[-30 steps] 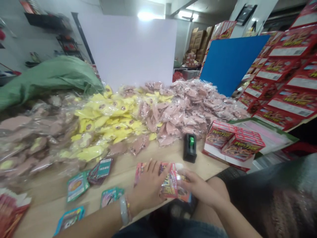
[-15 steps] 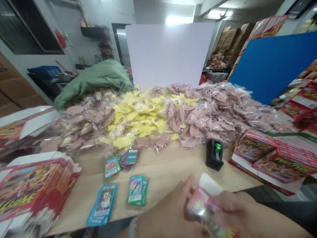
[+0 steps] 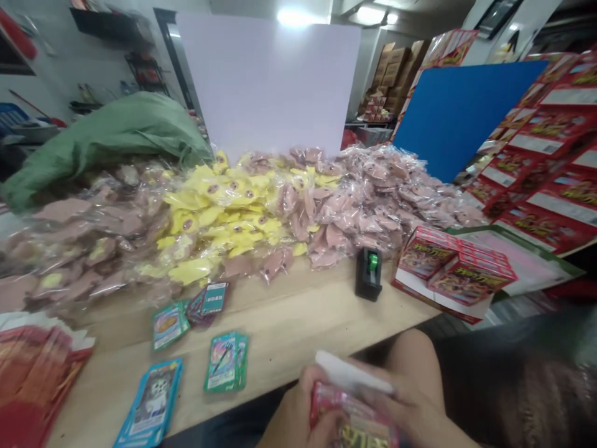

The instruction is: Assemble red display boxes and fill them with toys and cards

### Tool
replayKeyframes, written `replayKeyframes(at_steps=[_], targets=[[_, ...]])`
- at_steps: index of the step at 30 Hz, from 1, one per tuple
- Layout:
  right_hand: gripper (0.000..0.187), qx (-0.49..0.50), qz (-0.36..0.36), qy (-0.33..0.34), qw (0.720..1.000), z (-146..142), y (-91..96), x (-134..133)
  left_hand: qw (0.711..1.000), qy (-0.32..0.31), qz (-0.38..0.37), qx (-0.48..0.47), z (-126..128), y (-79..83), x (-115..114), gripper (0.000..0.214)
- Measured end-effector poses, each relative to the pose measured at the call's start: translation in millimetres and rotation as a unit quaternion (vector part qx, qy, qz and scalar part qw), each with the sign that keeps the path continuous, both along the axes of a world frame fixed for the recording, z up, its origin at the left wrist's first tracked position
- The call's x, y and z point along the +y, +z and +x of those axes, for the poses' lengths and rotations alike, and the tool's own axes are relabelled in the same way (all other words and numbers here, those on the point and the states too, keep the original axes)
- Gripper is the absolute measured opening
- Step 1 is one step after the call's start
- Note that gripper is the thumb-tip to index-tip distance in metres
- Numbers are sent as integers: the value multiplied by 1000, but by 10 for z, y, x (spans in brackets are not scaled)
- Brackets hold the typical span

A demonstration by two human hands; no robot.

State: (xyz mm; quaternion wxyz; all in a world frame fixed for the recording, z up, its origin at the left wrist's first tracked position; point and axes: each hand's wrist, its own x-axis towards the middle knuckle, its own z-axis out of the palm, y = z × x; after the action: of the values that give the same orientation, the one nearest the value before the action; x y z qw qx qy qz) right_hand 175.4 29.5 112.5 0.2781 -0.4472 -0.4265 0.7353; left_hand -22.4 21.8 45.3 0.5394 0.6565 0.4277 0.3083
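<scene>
Near the lower edge of the head view I hold a small red printed box [image 3: 342, 407] with a white flap standing up from its top. My left hand [image 3: 303, 407] grips the box's left side, the thumb across its front. My right hand [image 3: 405, 401] is closed around the right side and the flap; it is slightly blurred. Whatever lies inside the box is hidden. On the table to the left are a stack of blue-edged cards [image 3: 152, 401], a green-edged stack [image 3: 225, 362], another small stack [image 3: 168, 325] and some fanned purple cards [image 3: 198, 309].
A black tape dispenser [image 3: 368, 280] stands ahead, beside a tray of red boxes [image 3: 459, 274]. Bagged yellow pieces [image 3: 224, 230] and bagged pink pieces [image 3: 368, 186] are heaped across the back. Flattened red cartons [image 3: 37, 373] lie at the left, below a green sack [image 3: 116, 127].
My view has swung to the right, so the table's things sit further left. Both hands have turned the box more upright and closed in around its white flap.
</scene>
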Motion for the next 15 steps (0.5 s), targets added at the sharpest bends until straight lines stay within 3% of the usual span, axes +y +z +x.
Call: replayKeyframes(at_steps=[1,3,6,10,15], targets=[[47,1,16,46,999,6,11,45,1000,9,-15,-22,40,-77,0,32],[50,-38,76,107,991,13,23,119,996,42,-52,-52,99,-197,-29,60],[39,-154,179,101,967,-32,16,149,991,80,-91,-49,123,-207,-82,97],[28,-188,232,138,944,-147,48,113,993,38,-101,-48,69,-55,-83,87],[31,-173,231,159,944,-185,192,114,990,4,-110,-83,-24,-1,-107,87]])
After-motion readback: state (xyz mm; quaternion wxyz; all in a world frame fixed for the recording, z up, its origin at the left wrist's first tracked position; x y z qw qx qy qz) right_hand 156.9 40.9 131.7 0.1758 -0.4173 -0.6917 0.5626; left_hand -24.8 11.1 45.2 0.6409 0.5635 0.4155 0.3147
